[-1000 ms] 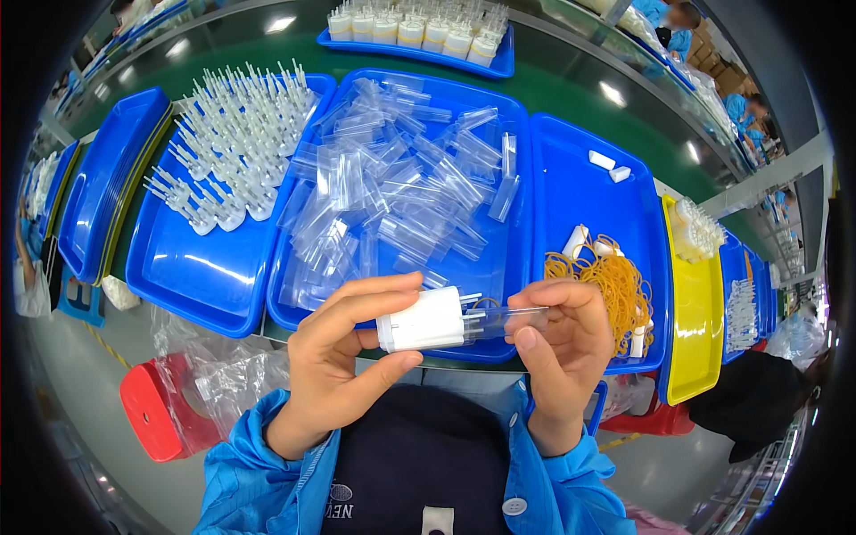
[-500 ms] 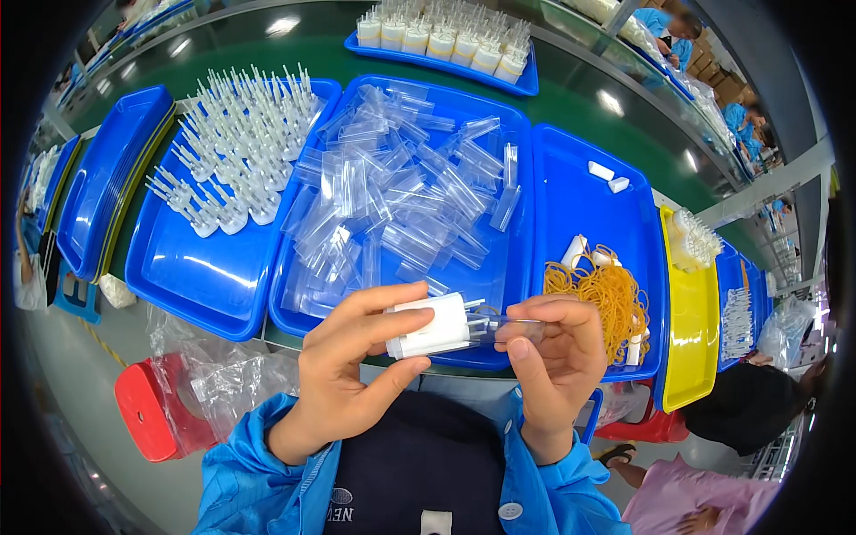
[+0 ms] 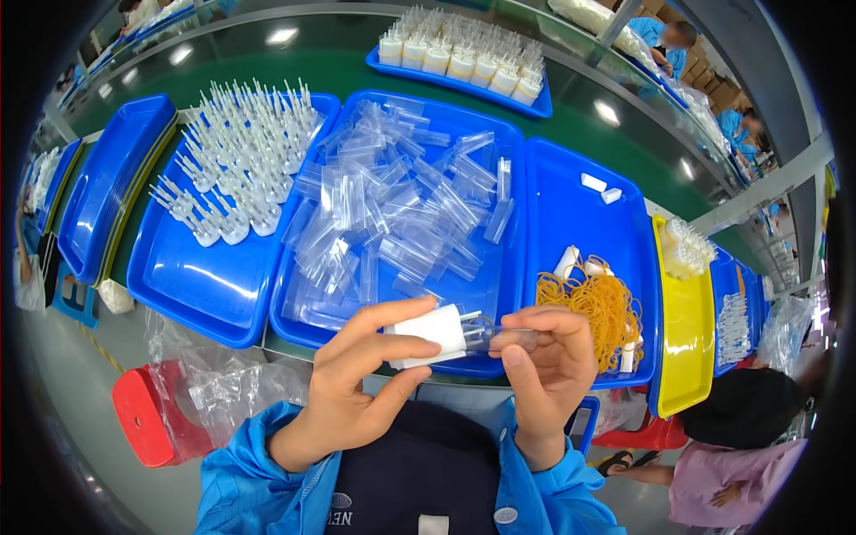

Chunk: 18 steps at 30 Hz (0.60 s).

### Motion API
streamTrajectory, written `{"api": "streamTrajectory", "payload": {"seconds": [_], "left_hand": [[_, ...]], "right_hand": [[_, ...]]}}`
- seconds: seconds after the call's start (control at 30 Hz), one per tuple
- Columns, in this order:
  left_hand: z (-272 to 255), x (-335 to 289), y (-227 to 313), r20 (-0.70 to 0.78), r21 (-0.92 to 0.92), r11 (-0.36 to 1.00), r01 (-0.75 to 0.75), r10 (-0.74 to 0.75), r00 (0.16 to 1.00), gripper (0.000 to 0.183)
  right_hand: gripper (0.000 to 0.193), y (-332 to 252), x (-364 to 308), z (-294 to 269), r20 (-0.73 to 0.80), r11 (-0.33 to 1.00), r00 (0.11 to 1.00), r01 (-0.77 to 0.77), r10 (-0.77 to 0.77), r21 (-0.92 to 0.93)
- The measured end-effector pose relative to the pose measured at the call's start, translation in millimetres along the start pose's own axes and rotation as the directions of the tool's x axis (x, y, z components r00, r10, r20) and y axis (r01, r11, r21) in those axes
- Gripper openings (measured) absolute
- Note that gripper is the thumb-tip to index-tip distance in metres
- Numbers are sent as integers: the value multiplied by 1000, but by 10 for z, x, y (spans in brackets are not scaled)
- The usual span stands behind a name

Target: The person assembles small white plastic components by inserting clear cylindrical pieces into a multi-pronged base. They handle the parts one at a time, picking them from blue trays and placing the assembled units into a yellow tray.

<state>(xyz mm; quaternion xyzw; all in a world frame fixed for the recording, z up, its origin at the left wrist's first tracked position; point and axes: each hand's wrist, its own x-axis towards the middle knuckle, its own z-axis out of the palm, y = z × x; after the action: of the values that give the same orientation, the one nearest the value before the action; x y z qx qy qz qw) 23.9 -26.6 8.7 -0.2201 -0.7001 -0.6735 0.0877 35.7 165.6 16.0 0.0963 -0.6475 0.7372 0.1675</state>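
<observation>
White bundle [image 3: 432, 333] and clear plastic piece [image 3: 482, 339] held end to end above the near edge of the trays

The left hand [image 3: 364, 379] has its grip closed around the white bundle, fingers on the far side and thumb on the near side. Thin prongs stick out of the bundle toward the right. The right hand [image 3: 551, 370] pinches the clear plastic piece between thumb and fingers, and this piece meets the prongs; whether their tips sit inside it, I cannot tell. Both hands are over the near rim of the middle tray [image 3: 455, 283], which is blue and holds a loose heap of clear strips [image 3: 401, 192].

On the left, another blue tray [image 3: 192, 278] carries upright white pronged parts [image 3: 245, 165] at its far end, and farther left leans a stack of trays [image 3: 118, 183]. On the right, a third blue tray [image 3: 566, 209] holds orange rubber bands [image 3: 593, 312] near and two short white pieces [image 3: 593, 182] far. Beyond it is a yellow tray [image 3: 685, 352] with white parts [image 3: 687, 248] at its far end. On the far side of the green table [image 3: 325, 67], a long blue tray [image 3: 499, 96] bears rows of white bundles. A red stool [image 3: 143, 415] stands low on the left, next to a crumpled clear bag [image 3: 236, 385].
</observation>
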Motion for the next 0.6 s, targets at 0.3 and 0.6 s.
{"api": "streamTrajectory", "payload": {"seconds": [0.3, 0.6], "left_hand": [[-14, 22, 17, 11, 85, 995, -48, 47, 999, 23], [-5, 47, 32, 11, 191, 971, -141, 141, 990, 25]], "right_hand": [[29, 19, -11, 23, 5, 1000, 1000, 10, -10, -9], [28, 8, 7, 8, 28, 999, 999, -25, 26, -35]]}}
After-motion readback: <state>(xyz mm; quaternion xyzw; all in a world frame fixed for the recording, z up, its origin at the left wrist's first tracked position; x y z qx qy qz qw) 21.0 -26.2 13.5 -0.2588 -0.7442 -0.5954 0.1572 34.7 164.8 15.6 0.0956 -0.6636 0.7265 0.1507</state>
